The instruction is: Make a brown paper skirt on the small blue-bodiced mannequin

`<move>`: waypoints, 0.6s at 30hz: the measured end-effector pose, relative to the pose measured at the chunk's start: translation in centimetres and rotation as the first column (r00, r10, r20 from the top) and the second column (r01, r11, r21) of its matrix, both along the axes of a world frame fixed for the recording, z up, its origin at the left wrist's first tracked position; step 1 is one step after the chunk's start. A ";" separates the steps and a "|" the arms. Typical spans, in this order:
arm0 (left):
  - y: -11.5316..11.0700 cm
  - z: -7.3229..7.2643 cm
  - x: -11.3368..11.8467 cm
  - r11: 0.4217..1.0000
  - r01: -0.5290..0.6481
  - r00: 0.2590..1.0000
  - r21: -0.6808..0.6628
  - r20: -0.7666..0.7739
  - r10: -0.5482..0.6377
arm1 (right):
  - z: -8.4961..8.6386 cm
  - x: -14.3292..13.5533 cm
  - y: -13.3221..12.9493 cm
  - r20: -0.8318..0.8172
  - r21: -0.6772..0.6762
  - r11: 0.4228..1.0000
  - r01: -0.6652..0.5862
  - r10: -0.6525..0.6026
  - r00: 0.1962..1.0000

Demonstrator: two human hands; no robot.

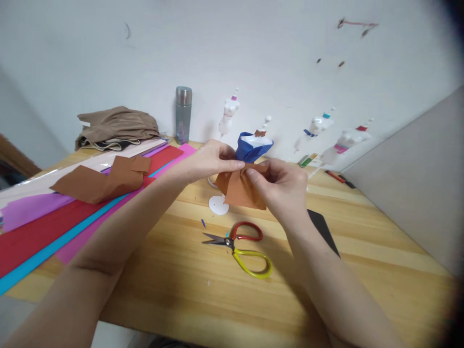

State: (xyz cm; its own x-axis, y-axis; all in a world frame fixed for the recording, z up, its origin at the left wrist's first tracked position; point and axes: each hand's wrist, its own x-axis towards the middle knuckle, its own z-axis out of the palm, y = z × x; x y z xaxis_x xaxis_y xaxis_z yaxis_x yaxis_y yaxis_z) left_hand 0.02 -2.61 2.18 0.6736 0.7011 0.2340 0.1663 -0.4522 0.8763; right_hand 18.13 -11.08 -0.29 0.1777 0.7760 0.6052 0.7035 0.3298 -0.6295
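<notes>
A small white mannequin (256, 139) wears a blue paper top (250, 151) and a brown band at its neck. Below the top, brown paper (243, 189) hangs in folds around its waist like a skirt. My left hand (213, 159) holds the paper's upper edge from the left, thumb laid across the front. On the right side, my right hand (281, 183) pinches the same edge, its thumb beside the left one. Behind the paper, the other fingers are partly hidden. Scissors (228, 242) with red and yellow handles lie open on the table below.
Coloured paper sheets (97, 208) with a brown piece (101, 181) lie at left, near folded cloth (118, 126) and a bottle (183, 116). More mannequins (229, 114) (319, 125) (351, 140) stand along the wall. A black flat object (322, 232) is by my right forearm.
</notes>
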 end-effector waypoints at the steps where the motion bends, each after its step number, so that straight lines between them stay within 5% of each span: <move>1: 0.1 -0.1 -0.1 1.000 0.015 1.000 0.000 -0.001 -0.015 | 0.0 0.0 0.0 0.000 0.000 1.000 0.000 0.000 1.000; 18: 1.0 -0.9 0.0 0.999 0.043 0.997 -0.015 0.059 -0.042 | 0.4 0.0 -0.3 0.034 0.004 0.996 -0.089 0.089 0.995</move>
State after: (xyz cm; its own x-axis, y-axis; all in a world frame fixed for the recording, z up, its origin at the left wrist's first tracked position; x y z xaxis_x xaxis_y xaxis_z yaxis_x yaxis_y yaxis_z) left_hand 0.04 -1.61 1.31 0.6883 0.6760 0.2631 0.0953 -0.4438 0.8910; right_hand 18.16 -11.34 0.14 0.0873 0.7847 0.6137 0.6919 0.3955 -0.6041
